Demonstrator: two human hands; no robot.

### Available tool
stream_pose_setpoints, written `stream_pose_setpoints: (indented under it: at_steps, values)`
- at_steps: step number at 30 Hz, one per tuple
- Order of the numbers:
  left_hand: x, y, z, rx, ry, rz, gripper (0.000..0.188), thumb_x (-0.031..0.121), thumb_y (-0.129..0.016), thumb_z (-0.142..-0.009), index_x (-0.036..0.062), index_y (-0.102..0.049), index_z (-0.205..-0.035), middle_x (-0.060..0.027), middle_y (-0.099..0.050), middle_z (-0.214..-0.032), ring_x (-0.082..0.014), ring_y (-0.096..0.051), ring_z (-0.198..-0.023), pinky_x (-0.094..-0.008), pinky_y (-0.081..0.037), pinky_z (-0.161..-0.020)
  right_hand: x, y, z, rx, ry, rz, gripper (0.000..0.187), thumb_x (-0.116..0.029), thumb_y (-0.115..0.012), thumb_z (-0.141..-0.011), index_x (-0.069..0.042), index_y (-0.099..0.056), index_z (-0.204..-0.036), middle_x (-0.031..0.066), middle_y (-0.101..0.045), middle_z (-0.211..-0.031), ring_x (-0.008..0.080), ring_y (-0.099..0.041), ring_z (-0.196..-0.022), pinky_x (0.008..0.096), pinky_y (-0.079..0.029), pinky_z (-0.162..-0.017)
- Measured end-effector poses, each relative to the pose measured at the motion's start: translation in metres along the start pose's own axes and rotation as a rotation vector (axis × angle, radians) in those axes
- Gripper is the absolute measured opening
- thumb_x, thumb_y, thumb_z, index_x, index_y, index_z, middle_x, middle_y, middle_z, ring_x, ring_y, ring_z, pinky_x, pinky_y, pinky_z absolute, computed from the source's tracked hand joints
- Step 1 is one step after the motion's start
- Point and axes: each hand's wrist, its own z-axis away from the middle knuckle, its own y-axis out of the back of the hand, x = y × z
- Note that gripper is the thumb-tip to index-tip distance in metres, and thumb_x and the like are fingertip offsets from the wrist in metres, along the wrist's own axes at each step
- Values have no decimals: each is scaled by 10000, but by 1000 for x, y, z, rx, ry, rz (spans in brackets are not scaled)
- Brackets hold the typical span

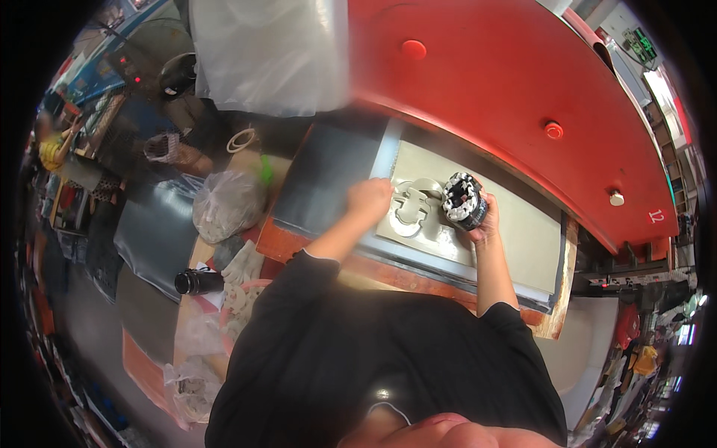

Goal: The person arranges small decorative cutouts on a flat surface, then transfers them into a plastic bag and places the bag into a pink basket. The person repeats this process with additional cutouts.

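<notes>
Forearms reach up from 6 o'clock, left hand (370, 197) curled at 9 o'clock of silvery curved pieces (396, 219) (count unclear), grip can't tell, right hand (489, 220) gripping one black ring-shaped tool (469, 213) at their 3 o'clock, one red machine (485, 82) beyond, 1 o'clock, two red buttons (553, 131).

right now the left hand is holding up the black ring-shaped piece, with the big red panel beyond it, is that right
Not quite: the head view shows the right hand holding up the black ring-shaped piece, with the big red panel beyond it.
</notes>
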Motion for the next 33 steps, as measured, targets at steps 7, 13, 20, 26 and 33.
stream_pose_setpoints:
  at_steps: [7,13,20,26,33]
  values:
    - [15,2,2,230,-27,-80,280,304,-559,-876,80,-624,-1031,-111,-635,-1116,-302,-575,-1074,-488,-462,-828,-9,-14,15,-86,-16,104,607,-182,-570,-784,-134,-392,-1362,168,-559,-1220,328,-611,-1049,467,-540,-877]
    - [31,-18,-18,179,-498,330,359,203,-651,-816,67,-591,-1143,-159,-622,-1071,-334,-566,-1052,-437,-470,-848,-4,-26,13,-74,40,168,598,-173,-571,-789,-136,-390,-1357,147,-535,-1238,295,-599,-1061,444,-528,-896]
    - [11,-10,-33,432,128,1578,106,74,-590,-927,55,-574,-1030,-18,-631,-895,-72,-579,-769,-236,-477,-701,-32,-38,26,228,119,439,550,-154,-552,-819,-173,-403,-1348,106,-586,-1111,227,-628,-915,410,-546,-749]
    - [-61,22,-9,373,256,371,376,257,-705,-815,70,-631,-1133,-163,-660,-1023,-294,-635,-930,-386,-489,-821,-28,-60,31,410,25,1788,798,-355,-718,-639,-137,-447,-1357,212,-608,-1137,321,-623,-1029,396,-493,-877]
    - [-45,2,28,528,-7,54,506,318,-721,-782,89,-599,-1216,-207,-471,-1277,-370,-468,-1166,-475,-383,-969,2,-84,26,517,-61,2095,741,-405,-701,-633,-152,-501,-1300,218,-589,-1114,356,-620,-1008,420,-500,-856]
